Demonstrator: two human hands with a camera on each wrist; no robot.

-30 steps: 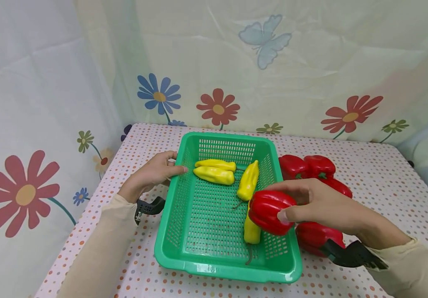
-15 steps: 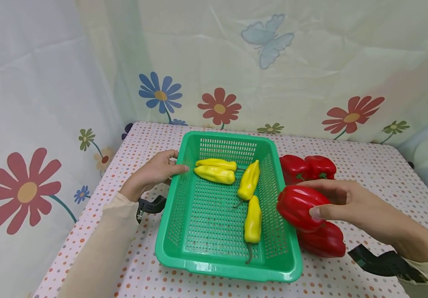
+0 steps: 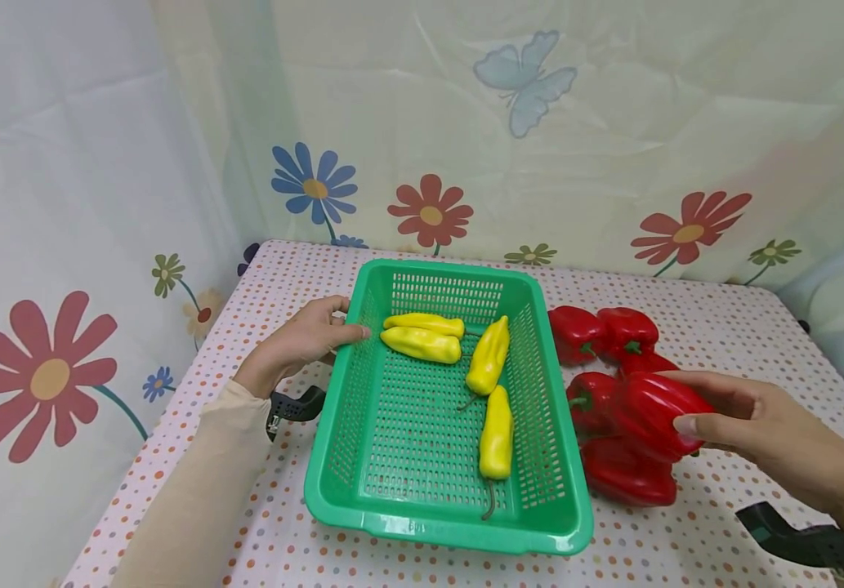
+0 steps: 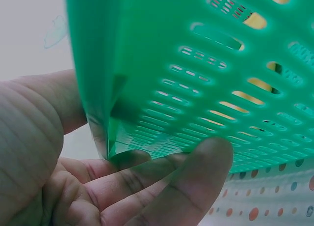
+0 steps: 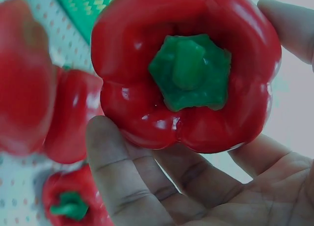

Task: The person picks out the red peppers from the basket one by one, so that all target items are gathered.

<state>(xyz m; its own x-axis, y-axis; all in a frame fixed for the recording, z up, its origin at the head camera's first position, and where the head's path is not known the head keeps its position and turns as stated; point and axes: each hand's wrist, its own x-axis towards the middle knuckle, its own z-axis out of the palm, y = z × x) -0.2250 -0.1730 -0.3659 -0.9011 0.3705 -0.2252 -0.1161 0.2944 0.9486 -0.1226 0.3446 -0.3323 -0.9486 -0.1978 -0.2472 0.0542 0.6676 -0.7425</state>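
Observation:
A green perforated basket (image 3: 407, 527) stands on the dotted cloth with several yellow peppers (image 3: 422, 345) lying inside it. My left hand (image 3: 307, 339) grips its left rim, thumb over the top; in the left wrist view the fingers (image 4: 147, 182) curl beneath, against the slotted outer wall. To the right of the basket, my right hand (image 3: 774, 429) holds a red bell pepper (image 3: 658, 415) between thumb and fingers. Its green stem (image 5: 191, 71) faces the camera in the right wrist view. Other red bell peppers (image 3: 627, 472) lie under and around the held one, partly hidden by it.
More red bell peppers (image 3: 576, 331) sit along the basket's right side, toward the back. A dotted tablecloth (image 3: 752, 335) covers the table. Behind and to the left hang curtains (image 3: 598, 147) printed with flowers and a butterfly.
My right hand has carried the red bell pepper from over the basket's right side out to the right, above the other red peppers. The left hand stays on the rim.

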